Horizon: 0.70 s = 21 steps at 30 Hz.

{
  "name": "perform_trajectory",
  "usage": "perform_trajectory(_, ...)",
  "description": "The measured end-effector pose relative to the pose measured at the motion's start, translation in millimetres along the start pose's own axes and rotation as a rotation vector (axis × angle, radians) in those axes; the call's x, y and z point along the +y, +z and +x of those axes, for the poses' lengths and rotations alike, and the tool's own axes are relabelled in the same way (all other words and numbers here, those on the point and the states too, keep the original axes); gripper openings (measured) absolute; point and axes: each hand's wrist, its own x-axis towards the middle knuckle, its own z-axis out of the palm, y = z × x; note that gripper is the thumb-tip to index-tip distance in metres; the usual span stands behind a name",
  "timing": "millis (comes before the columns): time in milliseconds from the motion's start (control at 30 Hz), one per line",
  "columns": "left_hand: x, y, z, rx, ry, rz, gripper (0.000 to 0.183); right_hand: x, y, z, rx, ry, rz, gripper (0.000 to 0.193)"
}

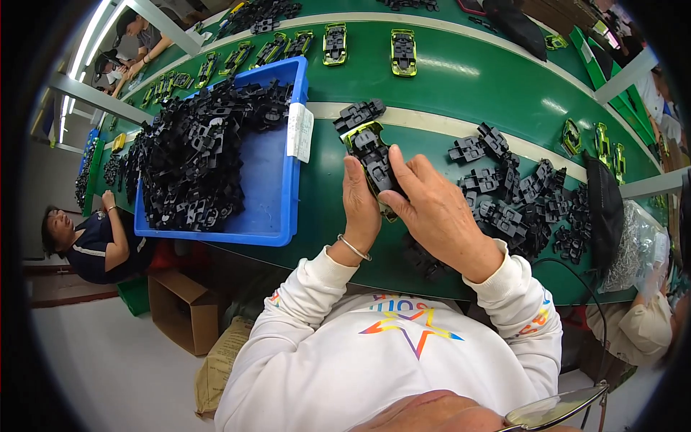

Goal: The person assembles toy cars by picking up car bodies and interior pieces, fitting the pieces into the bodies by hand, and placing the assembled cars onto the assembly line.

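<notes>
A toy car shell, lime green at its edges with a black plastic insert inside, is held at a tilt above the green table in front of me. My left hand grips it from the left side, its thumb along the edge. From the right, my right hand has its thumb and index finger pressed on the black insert. Just beyond the shell's far end lies a black plastic part. Many similar loose black plastic parts lie on the table right of my right hand.
A blue bin heaped with black parts stands at the left. Several lime-green car shells sit along the green conveyor belt at the back. A black cloth bag and a clear plastic bag are at the right. Other people sit nearby.
</notes>
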Motion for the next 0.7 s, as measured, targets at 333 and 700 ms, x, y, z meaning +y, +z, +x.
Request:
perform_trajectory(333, 1.9, 3.2, -4.7, -0.032, -0.007, -0.042, 0.075, -9.7, -1.1, -3.9, 0.023, -0.029, -0.17, 0.056)
perform_trajectory(700, 8.3, 1.2, -2.8, -0.088, 0.11, -0.023, 0.058, -15.4, -16.0, -2.9, -0.008, -0.042, -0.071, 0.057)
